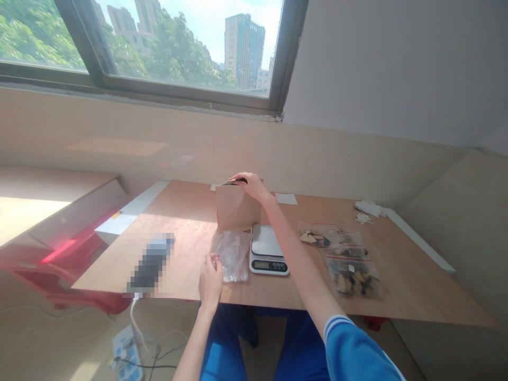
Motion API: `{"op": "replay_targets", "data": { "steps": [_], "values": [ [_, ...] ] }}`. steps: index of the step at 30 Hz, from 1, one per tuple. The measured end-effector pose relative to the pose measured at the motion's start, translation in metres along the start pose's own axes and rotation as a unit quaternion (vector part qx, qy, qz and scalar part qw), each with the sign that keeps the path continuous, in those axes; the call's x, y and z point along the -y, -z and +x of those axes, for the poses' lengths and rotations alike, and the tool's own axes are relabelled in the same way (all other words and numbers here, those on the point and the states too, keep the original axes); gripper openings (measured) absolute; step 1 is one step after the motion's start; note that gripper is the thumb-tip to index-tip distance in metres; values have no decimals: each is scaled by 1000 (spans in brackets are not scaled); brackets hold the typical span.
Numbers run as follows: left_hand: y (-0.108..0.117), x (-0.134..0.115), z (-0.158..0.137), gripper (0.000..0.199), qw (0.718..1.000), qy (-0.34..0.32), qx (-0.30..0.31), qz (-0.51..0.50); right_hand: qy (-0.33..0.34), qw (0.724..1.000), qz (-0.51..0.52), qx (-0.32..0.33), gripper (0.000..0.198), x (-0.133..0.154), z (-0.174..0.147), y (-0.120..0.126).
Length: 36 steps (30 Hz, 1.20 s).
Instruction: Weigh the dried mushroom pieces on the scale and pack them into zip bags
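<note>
From my seat far away, I see the brown box [238,211] standing at the back of the table [186,211]. Its wide side faces me, and its long way runs from left to right. Its open top points up. The right hand [250,184] is right at that top, so it is the near one. Its fingers bend down over the rim, but I can't tell if they hold anything, because the back of the hand hides the tips.

The left hand [211,278] is farther from the box, low and close to the front edge. The box lies ahead of it and a little to the right, with the clear bags [234,254] in between. This hand is curled up small, and its fingertips seem to touch the left edge of those bags. I can't tell if it has a real grip.

The right arm [297,259] stretches past the right side of the white scale [270,267] to get to the box. The scale sits just beside the clear bags. Farther right, I see bags of brown and black bits [357,280] lying flat.
</note>
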<state>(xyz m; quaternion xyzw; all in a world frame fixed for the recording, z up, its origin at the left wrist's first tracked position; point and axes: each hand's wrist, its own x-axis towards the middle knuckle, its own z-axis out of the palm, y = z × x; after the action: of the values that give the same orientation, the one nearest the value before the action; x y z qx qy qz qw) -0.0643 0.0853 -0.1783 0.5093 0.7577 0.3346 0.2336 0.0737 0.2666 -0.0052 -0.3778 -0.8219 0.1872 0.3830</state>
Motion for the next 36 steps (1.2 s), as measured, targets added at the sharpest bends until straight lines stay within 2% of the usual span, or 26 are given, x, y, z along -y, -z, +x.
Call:
{"op": "replay_targets", "data": {
  "steps": [5,11,19,21,25,26,30,33,36],
  "values": [
    [0,0,0,24,1000,-4,-5,-7,-46,998,-39,27,12,5,1,7],
    [1,-1,0,25,1000,-11,-4,-7,-48,998,-23,-19,8,1,-1,2],
    [3,-4,-2,24,1000,-6,-3,14,-33,997,-41,-51,15,4,-8,-5],
    [4,-5,-2,24,1000,-2,0,13,-14,996,-37,-80,16,9,-16,-6],
    [4,-3,-2,23,1000,2,0,-25,-5,977,-21,-211,17,20,-53,-12],
    [4,-1,-2,22,999,-1,-1,-45,-25,973,-5,-230,20,21,-67,-16],
    [2,6,-1,23,990,-33,-14,-137,-160,960,57,-224,22,16,-133,-43],
    [2,9,-1,22,979,-69,-32,-187,-287,927,95,-221,29,9,-174,-65],
    [4,6,-3,21,972,-98,-28,-212,-322,908,179,-198,34,7,-193,-76]
  ]
}}
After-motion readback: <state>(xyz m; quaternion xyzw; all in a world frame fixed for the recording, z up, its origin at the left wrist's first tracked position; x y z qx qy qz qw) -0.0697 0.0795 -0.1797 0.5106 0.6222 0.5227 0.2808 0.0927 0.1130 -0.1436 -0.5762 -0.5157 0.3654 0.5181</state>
